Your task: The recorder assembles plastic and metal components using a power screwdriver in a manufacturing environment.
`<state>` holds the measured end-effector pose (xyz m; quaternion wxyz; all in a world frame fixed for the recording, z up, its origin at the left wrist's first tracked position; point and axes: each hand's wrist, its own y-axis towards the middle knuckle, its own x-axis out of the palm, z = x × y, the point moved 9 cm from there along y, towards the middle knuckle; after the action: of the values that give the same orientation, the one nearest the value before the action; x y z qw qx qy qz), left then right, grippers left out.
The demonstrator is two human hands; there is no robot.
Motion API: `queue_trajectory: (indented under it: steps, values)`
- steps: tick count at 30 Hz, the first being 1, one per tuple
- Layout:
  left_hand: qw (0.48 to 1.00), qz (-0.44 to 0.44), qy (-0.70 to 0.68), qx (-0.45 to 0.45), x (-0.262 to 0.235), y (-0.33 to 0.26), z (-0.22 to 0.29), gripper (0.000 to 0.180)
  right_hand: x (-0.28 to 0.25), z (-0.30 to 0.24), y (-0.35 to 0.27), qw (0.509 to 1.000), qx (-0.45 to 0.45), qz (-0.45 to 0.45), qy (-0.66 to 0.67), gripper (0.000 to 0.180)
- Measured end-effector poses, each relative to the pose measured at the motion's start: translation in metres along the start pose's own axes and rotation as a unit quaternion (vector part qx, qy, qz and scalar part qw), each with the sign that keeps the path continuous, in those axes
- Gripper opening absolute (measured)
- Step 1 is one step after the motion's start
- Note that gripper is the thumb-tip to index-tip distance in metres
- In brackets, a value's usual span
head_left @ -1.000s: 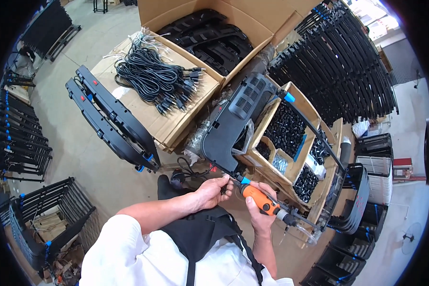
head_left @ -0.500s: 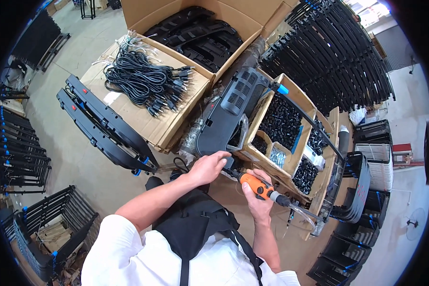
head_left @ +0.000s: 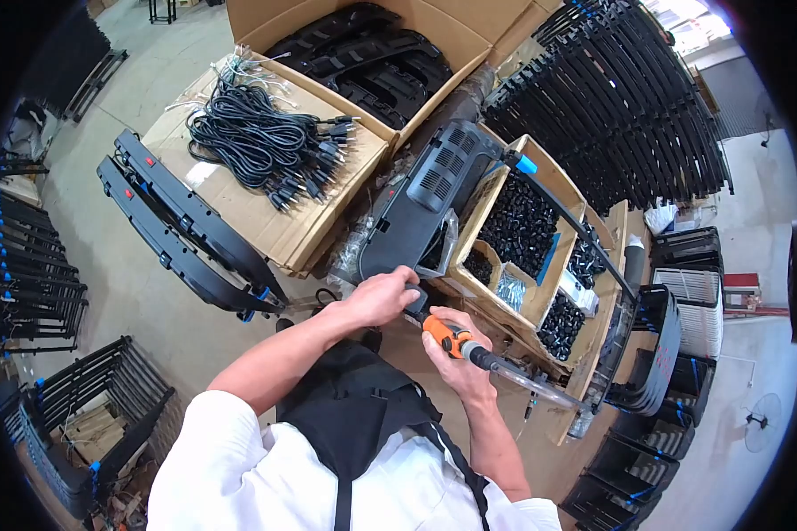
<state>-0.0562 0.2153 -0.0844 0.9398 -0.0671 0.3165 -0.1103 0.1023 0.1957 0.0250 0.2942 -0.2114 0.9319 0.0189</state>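
My right hand grips an orange-and-black power screwdriver with a clear hose at its back end. The driver's nose points left, up against a dark end piece at the near end of a long black plastic housing. Closed over that near end, my left hand has its thumb and fingers just beside the driver's tip. The housing has vent slots and lies slanted away from me, with a black bar running off its far end. The tip itself and any screw are hidden.
Right of the housing stands a wooden bin of black knobs and silver screws. Coiled black cables lie on a carton at the left, beside two curved black frames. An open cardboard box holds black plastic parts. Stacked black frames stand behind.
The screwdriver and my right hand have moved left, bringing its nose to the housing's near end. My left hand has shifted slightly left and up. The hose is drawn straighter.
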Motion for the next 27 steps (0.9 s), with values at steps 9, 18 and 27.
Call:
queue_trajectory:
  steps: [9,18,27]
  values:
    - [0.822,0.025,-0.538,-0.185,0.018,-0.052,-0.042,0.028,-0.003,0.009,0.001,0.999,-0.035,0.018,0.029,0.039]
    - [0.755,0.040,-0.615,-0.223,0.070,-0.076,-0.060,0.019,0.002,0.014,0.004,0.999,-0.030,0.004,0.039,0.041]
    - [0.616,0.012,-0.752,-0.234,0.085,-0.082,-0.053,0.023,-0.002,-0.006,-0.018,0.977,-0.012,0.023,0.210,0.052]
